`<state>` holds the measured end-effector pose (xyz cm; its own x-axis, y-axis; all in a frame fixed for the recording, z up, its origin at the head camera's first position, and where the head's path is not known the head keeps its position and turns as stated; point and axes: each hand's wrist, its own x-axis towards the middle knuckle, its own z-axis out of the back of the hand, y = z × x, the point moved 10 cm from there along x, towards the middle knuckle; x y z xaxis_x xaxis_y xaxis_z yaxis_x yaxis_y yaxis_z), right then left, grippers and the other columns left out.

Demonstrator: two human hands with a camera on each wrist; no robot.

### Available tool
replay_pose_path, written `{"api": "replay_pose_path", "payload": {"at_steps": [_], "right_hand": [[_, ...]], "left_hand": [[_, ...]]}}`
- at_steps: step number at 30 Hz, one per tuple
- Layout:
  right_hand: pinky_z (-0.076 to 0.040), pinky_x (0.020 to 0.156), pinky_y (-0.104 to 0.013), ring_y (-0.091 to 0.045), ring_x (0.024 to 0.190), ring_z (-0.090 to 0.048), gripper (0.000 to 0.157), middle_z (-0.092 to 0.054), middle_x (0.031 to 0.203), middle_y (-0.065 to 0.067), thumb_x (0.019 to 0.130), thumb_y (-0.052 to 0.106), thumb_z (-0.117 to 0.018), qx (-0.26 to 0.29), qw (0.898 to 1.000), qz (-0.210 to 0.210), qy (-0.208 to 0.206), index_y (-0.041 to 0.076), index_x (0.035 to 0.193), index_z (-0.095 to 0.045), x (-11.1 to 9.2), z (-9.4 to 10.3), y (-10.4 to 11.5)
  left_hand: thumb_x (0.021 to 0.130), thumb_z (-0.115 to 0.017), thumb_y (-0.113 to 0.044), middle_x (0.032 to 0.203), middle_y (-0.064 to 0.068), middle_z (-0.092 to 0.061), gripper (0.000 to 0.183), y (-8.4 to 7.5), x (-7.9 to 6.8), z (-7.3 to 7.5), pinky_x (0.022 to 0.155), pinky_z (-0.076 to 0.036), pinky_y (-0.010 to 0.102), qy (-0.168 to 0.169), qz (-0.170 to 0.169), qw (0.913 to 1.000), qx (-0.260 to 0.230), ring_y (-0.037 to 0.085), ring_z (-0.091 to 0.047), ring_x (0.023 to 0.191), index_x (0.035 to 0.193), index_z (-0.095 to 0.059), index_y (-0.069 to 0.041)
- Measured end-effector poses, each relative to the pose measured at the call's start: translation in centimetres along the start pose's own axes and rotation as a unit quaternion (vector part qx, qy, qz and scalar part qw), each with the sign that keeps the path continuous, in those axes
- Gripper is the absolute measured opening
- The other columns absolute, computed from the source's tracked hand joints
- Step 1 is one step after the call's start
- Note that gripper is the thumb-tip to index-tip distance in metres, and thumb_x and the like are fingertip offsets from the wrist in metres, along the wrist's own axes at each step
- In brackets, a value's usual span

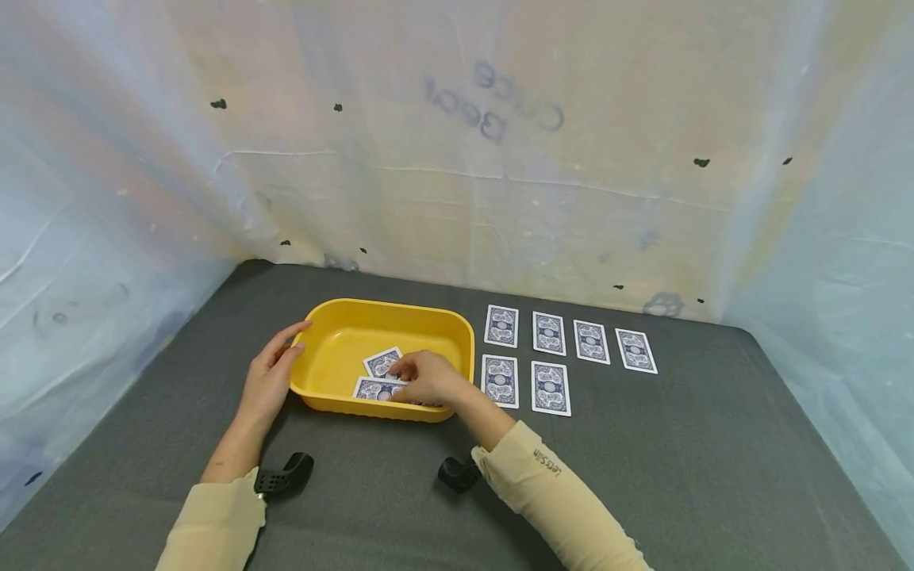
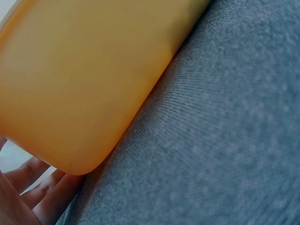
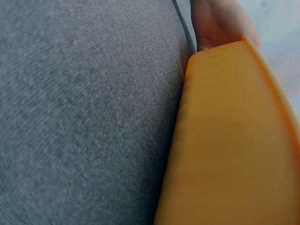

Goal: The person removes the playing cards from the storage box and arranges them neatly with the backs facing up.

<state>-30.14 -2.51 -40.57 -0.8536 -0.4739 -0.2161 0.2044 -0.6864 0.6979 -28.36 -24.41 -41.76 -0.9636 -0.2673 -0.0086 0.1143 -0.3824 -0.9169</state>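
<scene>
A yellow plastic tray (image 1: pixel 385 307) stands on the dark cloth with several playing cards in it, patterned backs up. At its left end my left hand (image 1: pixel 267 379) touches the outer wall and rim, fingers fairly straight; the left wrist view shows those fingers (image 2: pixel 56 194) against the tray's corner. My right hand (image 1: pixel 432 377) reaches over the near rim into the tray. Its thumb and bent forefinger are right at the cards, one tilted card (image 1: pixel 382 362) behind and another card (image 1: pixel 377 388) nearer. I cannot tell whether the right hand pinches a card.
Right of the tray, several cards lie face down in two rows: the back row ends at a card (image 1: pixel 635 350), the front row at a card (image 1: pixel 551 388). A pale plastic sheet (image 1: pixel 571 222) hangs behind the dark cloth (image 1: pixel 700 476) and along both sides.
</scene>
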Motion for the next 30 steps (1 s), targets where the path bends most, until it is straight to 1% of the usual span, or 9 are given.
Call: {"api": "replay_pose_path", "payload": {"at_steps": [3,7,9,11,17,20,24,28,30], "right_hand": [[-0.037,0.064,-0.021,-0.012,0.072,-0.048,0.034,-0.056,0.082,0.000,0.078,0.019,-0.080,-0.015,1.000,0.001,0.002,0.011,0.109,-0.070,0.0,0.0,0.1],[-0.041,0.072,-0.025,-0.014,0.080,-0.052,0.029,-0.063,0.091,-0.004,0.079,0.017,-0.078,-0.033,0.999,0.000,0.003,0.012,0.106,-0.071,-0.1,0.0,0.2],[-0.043,0.078,-0.028,-0.015,0.086,-0.054,0.028,-0.064,0.097,-0.005,0.079,0.016,-0.078,-0.041,0.999,-0.002,0.002,0.013,0.106,-0.071,-0.1,0.0,0.2],[-0.044,0.082,-0.030,-0.016,0.089,-0.055,0.026,-0.065,0.099,-0.006,0.079,0.016,-0.077,-0.047,0.999,-0.003,0.001,0.012,0.104,-0.071,-0.1,-0.1,0.2],[-0.044,0.085,-0.028,-0.016,0.091,-0.055,0.028,-0.064,0.100,-0.004,0.077,0.019,-0.079,-0.059,0.998,-0.007,-0.006,0.009,0.100,-0.066,-0.1,0.0,0.1],[-0.043,0.080,-0.026,-0.015,0.086,-0.053,0.031,-0.062,0.096,-0.004,0.075,0.020,-0.081,-0.047,0.999,-0.009,-0.015,0.009,0.097,-0.063,-0.1,0.2,0.1],[-0.042,0.066,-0.023,-0.013,0.074,-0.051,0.033,-0.056,0.087,-0.002,0.072,0.021,-0.084,0.007,0.999,-0.021,-0.031,0.011,0.092,-0.060,-0.3,0.7,-0.2],[-0.041,0.056,-0.022,-0.013,0.064,-0.050,0.031,-0.054,0.080,-0.001,0.072,0.019,-0.084,0.052,0.997,-0.023,-0.043,0.011,0.089,-0.059,-0.4,1.0,-0.3],[-0.040,0.054,-0.022,-0.012,0.062,-0.049,0.029,-0.055,0.079,-0.001,0.073,0.017,-0.083,0.062,0.997,-0.016,-0.046,0.010,0.089,-0.060,-0.4,1.1,-0.2]], "left_hand": [[0.103,-0.037,-0.037,0.131,0.012,-0.047,0.043,0.0,0.0,-0.1,0.083,-0.037,0.028,0.002,0.001,1.0000,-0.001,0.020,-0.043,0.104,0.145,-0.043,-0.027],[0.103,-0.037,-0.037,0.131,0.012,-0.047,0.043,0.0,0.0,-0.1,0.083,-0.037,0.027,0.003,0.000,1.0000,-0.001,0.020,-0.043,0.104,0.145,-0.043,-0.027],[0.103,-0.037,-0.037,0.132,0.012,-0.047,0.043,0.0,0.0,-0.1,0.083,-0.037,0.027,0.003,-0.001,1.0000,-0.001,0.021,-0.043,0.104,0.145,-0.043,-0.027],[0.103,-0.037,-0.037,0.133,0.012,-0.047,0.043,0.0,0.0,-0.1,0.083,-0.037,0.027,0.002,-0.002,1.0000,0.001,0.021,-0.043,0.105,0.145,-0.043,-0.027],[0.103,-0.037,-0.037,0.133,0.011,-0.047,0.043,0.0,-0.1,-0.1,0.083,-0.037,0.025,0.002,-0.005,1.0000,0.003,0.021,-0.043,0.104,0.145,-0.043,-0.026],[0.103,-0.037,-0.037,0.132,0.012,-0.047,0.044,0.0,-0.1,-0.1,0.082,-0.037,0.024,0.003,-0.006,1.0000,0.005,0.021,-0.043,0.103,0.145,-0.043,-0.026],[0.103,-0.037,-0.037,0.132,0.012,-0.047,0.044,0.0,-0.1,-0.1,0.082,-0.037,0.025,0.003,-0.002,1.0000,0.003,0.021,-0.043,0.103,0.145,-0.043,-0.027],[0.103,-0.037,-0.036,0.135,0.011,-0.046,0.043,-0.1,-0.1,0.0,0.085,-0.036,0.028,0.003,-0.001,1.0000,0.000,0.021,-0.042,0.105,0.145,-0.043,-0.026],[0.104,-0.037,-0.036,0.136,0.012,-0.046,0.043,-0.1,-0.1,-0.1,0.085,-0.036,0.029,0.003,-0.002,1.0000,-0.002,0.021,-0.042,0.106,0.145,-0.043,-0.026]]}}
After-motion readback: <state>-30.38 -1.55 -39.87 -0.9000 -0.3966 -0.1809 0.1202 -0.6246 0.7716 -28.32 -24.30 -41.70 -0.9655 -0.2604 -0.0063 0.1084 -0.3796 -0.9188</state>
